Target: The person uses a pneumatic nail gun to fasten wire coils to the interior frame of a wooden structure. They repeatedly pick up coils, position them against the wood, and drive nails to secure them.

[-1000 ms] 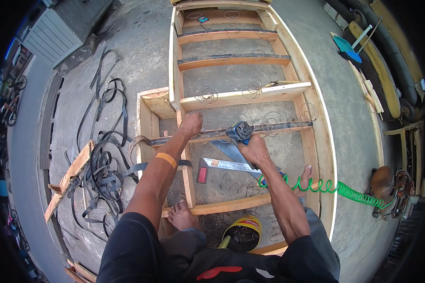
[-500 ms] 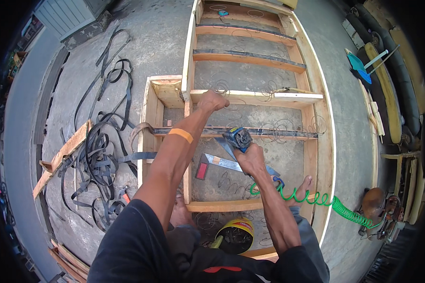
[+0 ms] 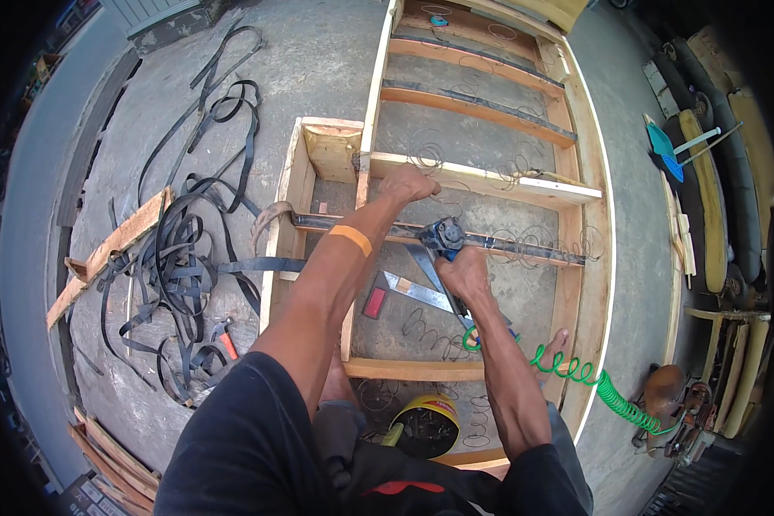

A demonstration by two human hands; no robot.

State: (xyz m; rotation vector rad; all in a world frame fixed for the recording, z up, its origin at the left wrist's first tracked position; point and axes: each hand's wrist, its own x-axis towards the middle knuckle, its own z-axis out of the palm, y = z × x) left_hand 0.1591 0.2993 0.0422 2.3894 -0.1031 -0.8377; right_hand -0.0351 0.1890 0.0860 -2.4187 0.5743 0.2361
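My right hand [image 3: 467,277] is wrapped around a blue-and-black air stapler [image 3: 444,236], whose head is over a strap-covered crosspiece [image 3: 529,250] of a wooden frame. A green coiled air hose [image 3: 615,400] runs off to the right near that forearm. Farther away, my left hand [image 3: 408,183] is closed at a bare wooden rail [image 3: 482,179]; what its fingers hold, if anything, is hidden. Beside it on the rail stands a thin wire coil spring [image 3: 425,156]. More coil springs [image 3: 525,239] stand along the strapped crosspiece.
A metal square with a red handle [image 3: 375,303] lies inside the frame. Near my feet stands a yellow-rimmed bucket [image 3: 430,413] of dark pieces. Black webbing straps [image 3: 189,267] lie tangled left, with a hammer [image 3: 224,339] beside them. A dustpan [image 3: 665,153] is at right.
The view has shifted, so the frame appears farther right. My right hand has moved the stapler slightly away from me and turned it. My left hand stays at the same rail.
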